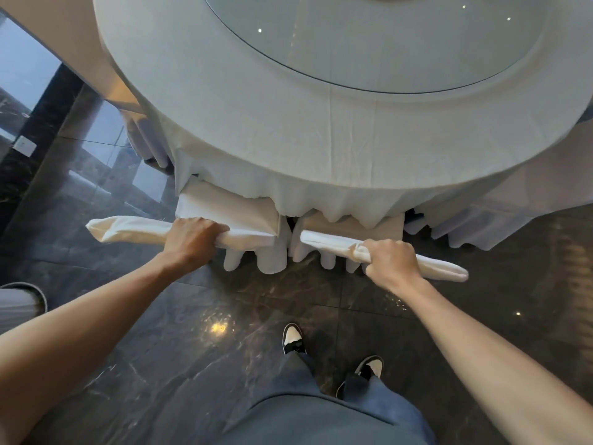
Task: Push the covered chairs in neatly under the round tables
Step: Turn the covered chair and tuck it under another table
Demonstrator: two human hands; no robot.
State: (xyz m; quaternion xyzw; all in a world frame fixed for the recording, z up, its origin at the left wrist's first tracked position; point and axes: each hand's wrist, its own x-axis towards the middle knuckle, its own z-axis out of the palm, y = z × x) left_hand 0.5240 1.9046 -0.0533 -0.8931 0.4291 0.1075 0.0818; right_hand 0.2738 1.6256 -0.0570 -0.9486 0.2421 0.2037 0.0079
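Here, left hand [192,239] and right hand [390,261] clenched over two covered chairs' top rails, left chair [231,210], right chair [333,244]. Stiff frames under loose, slippery cloth, probably light enough to slide; best held on those rails, pushing level under the round table [256,130].

We are in a banquet hall or hotel restaurant. We see a large round table [256,117] draped in a white cloth that hangs in pleats, with a glass turntable [385,43] on top, and chairs in white fabric covers [231,213] tucked beneath. The polished dark marble floor [192,348] mirrors ceiling lights.
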